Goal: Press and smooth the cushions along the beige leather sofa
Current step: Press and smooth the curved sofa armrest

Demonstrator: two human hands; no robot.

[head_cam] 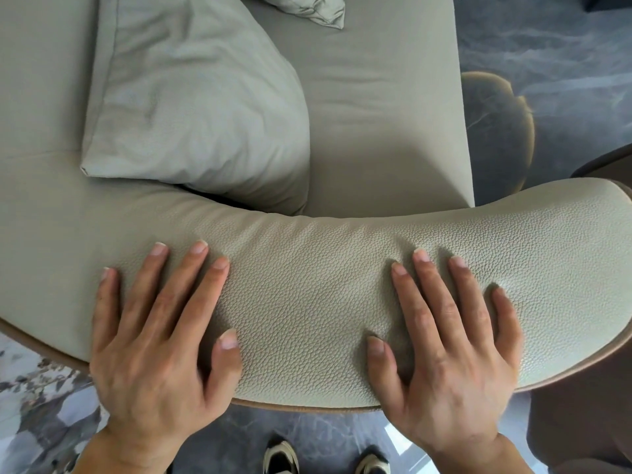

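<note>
Sofa padding fills most of my view: a pebbled beige leather armrest cushion (307, 295) curves across the lower middle of the frame, from the left edge to the right edge. Beyond it, toward the top of the frame, lies the flat seat cushion (383, 107), and a loose back pillow (195, 107) leans in the upper left, its cover visibly creased. A second pillow corner (314, 8) peeks in at the top centre.

I judge the task to be mid-way at best. Under my palms the armrest leather looks fairly even, with only shallow dimples around each fingertip. What seems left is the wrinkled back pillow and the faint folds running across the seat cushion; neither is being touched now.

My left hand (154, 340) lies flat on the armrest cushion at lower left, its fingers (191, 278) spread moderately apart and pointing toward the top of the frame, thumb angled inward. My right hand (448, 340) mirrors it at lower right, fingers fanned and pressing into the leather, which dents slightly beneath them. Neither hand holds or pinches anything; both simply bear down, palms against the surface. The two hands are well apart, with bare leather between them.

At the bottom centre, two shoes (325, 460) stand on a dark marbled floor (547, 46).
</note>
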